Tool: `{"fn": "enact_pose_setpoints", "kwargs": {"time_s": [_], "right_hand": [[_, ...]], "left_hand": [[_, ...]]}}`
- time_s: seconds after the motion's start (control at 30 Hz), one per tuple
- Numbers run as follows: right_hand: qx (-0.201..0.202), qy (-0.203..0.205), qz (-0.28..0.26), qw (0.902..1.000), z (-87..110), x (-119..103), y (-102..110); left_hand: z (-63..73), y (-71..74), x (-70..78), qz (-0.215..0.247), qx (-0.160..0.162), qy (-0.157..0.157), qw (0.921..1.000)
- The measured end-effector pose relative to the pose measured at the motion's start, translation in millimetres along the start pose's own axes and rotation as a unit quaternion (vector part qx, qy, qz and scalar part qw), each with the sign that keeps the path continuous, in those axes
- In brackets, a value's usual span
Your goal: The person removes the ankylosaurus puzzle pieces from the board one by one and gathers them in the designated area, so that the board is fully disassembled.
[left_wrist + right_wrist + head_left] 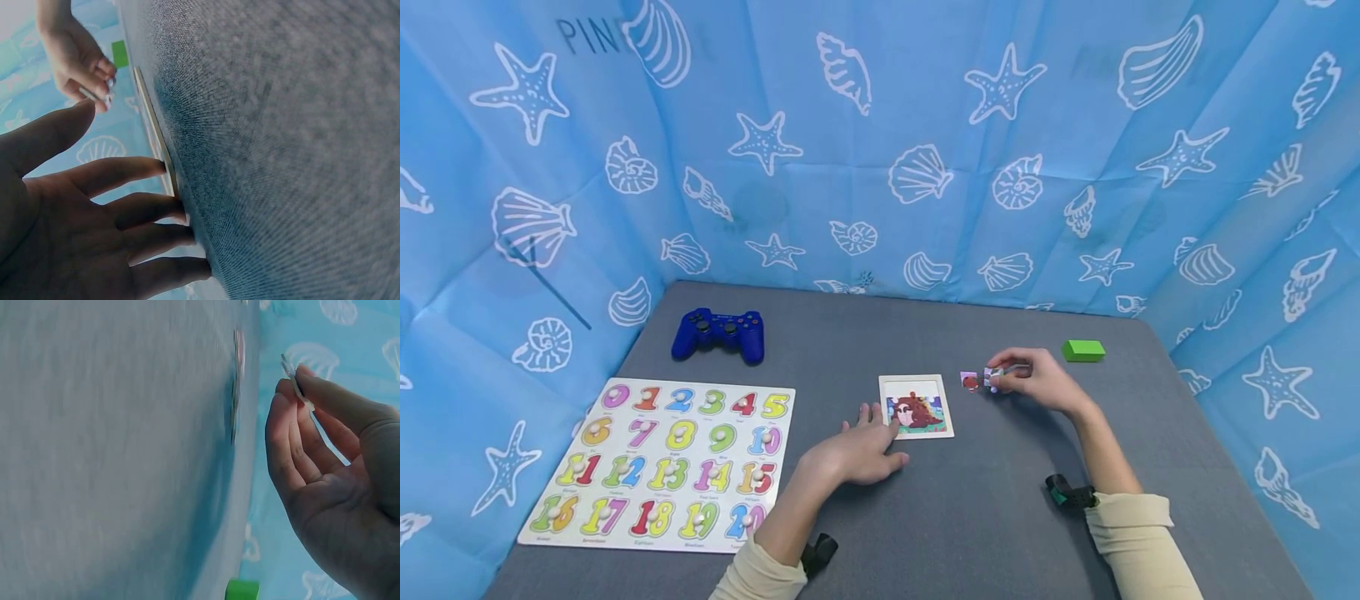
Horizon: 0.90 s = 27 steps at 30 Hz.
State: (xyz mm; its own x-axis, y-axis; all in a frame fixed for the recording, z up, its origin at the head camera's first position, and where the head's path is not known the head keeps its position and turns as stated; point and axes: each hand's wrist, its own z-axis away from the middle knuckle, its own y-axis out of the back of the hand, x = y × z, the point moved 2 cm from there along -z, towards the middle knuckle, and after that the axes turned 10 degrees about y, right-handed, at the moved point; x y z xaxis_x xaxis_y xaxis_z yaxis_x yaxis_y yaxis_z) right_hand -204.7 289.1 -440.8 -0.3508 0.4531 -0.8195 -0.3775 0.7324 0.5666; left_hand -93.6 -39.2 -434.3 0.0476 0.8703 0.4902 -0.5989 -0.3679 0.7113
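A small square puzzle tray (946, 408) with a pale wooden rim lies at mid-table. Its lower part shows a red-brown picture, and its upper strip is bare white. Beside it, my left hand (863, 452) rests with spread fingers, the fingertips right at the tray's left edge. My right hand (1043, 382) pinches a small puzzle piece (297, 387) between thumb and fingers, held above the table in the right wrist view. Just left of that hand lies a loose puzzle piece (969, 381) with a reddish print on lilac.
A number peg board (658, 408) takes up the left of the table. Behind it sits a blue game controller (718, 333). A green block (1083, 351) lies beyond my right hand. Blue shell-print curtains (880, 208) enclose the grey table (985, 517) at the back and sides.
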Motion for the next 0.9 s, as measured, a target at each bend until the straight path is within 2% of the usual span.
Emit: {"fn": "enact_pose_setpoints", "kwargs": {"time_s": [0.3, 0.7, 0.9], "right_hand": [[0.023, -0.035, 0.039, 0.9983, 11.3, 20.9, 21.1], [0.011, -0.059, 0.111, 0.9919, 11.9, 24.8, 19.3], [0.028, -0.058, 0.135, 0.9888, 13.0, 22.3, 17.2]], "left_hand": [[1.0, 1.0, 0.5, -0.002, -0.002, 0.000, 1.0000], [0.8, 0.5, -0.2, 0.004, -0.005, 0.002, 1.0000], [1.1, 0.6, -0.1, 0.006, -0.007, 0.001, 1.0000]]}}
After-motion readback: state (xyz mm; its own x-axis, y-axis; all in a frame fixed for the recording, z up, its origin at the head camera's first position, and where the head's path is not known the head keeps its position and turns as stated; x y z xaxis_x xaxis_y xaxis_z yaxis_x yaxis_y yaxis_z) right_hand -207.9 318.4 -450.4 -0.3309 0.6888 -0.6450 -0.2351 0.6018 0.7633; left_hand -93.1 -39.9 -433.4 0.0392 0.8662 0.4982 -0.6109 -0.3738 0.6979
